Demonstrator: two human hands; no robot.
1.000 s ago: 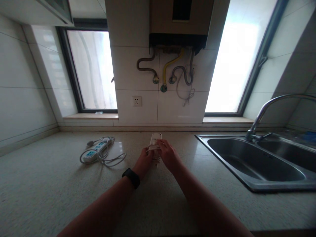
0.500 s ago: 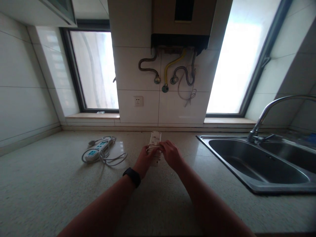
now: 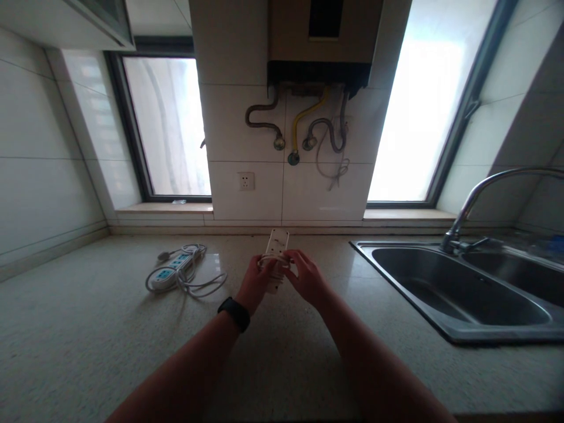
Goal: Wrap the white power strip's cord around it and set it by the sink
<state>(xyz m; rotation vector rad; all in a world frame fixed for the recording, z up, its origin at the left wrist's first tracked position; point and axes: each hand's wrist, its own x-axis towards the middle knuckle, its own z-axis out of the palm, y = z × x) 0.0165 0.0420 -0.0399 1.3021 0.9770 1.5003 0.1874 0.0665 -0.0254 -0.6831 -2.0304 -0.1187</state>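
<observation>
A white power strip (image 3: 277, 239) is held over the counter in front of me, with its pale cord (image 3: 275, 259) wound round its middle. My left hand (image 3: 255, 279) is closed round the strip's left side, thumb across the cord. On the right side, my right hand (image 3: 306, 275) pinches at the wound cord with bent fingers. The cord's loose end and plug cannot be made out. A second power strip (image 3: 173, 269), with blue-green socket faces and a grey cord looped about it, lies on the counter to the left.
A steel double-bowl sink (image 3: 453, 288) with a curved tap (image 3: 471, 205) is set in the counter (image 3: 110, 341) at right. A wall socket (image 3: 246, 181) and a water heater (image 3: 324, 41) with hoses are on the tiled wall ahead, between two windows.
The held strip has tilted slightly, its far end rising a little. My right hand's thumb and fingers have spread further apart round the cord. The strip at left lies where it was.
</observation>
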